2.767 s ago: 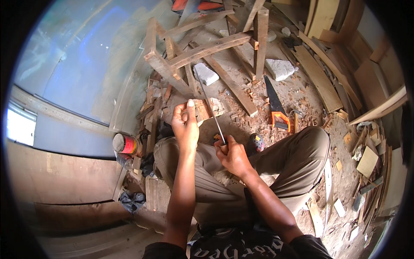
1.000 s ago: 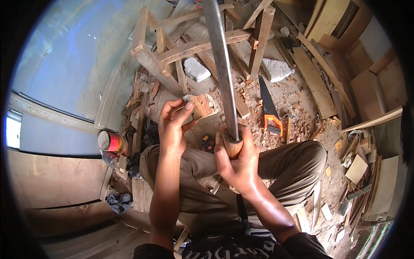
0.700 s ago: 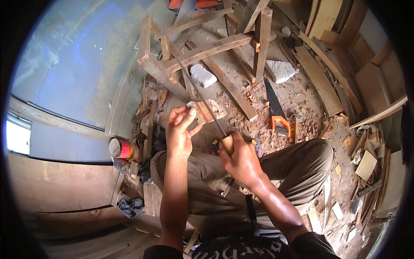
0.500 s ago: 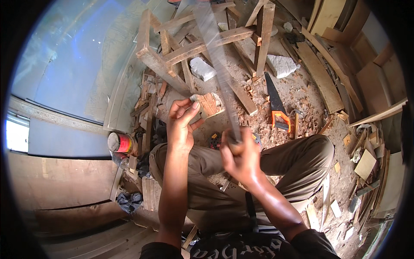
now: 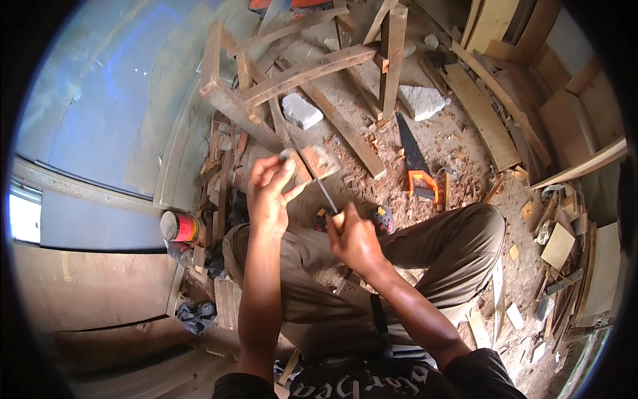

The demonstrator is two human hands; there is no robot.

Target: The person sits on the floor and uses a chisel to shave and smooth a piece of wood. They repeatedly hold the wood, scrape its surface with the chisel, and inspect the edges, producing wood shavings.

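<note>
My left hand pinches the left edge of a short, rough wooden block between thumb and fingers; a small grey patch shows at the fingertips. My right hand is closed round the wooden handle of a machete. Its long blade, seen nearly edge-on, slants up and left across the front of the block beside my left fingertips. Whether the edge touches the wood I cannot tell. On the ground to the right lies a handsaw with a black blade and an orange and black handle.
Beyond my hands stands a wooden frame. White chunks, planks and wood chips lie around. A can with a red label sits at the left by a bluish panel. Scrap wood is heaped at the right.
The machete has swung down from its raised, blurred position to lie across the wooden block. My left hand keeps its hold on the block. The whole view has shifted slightly.
</note>
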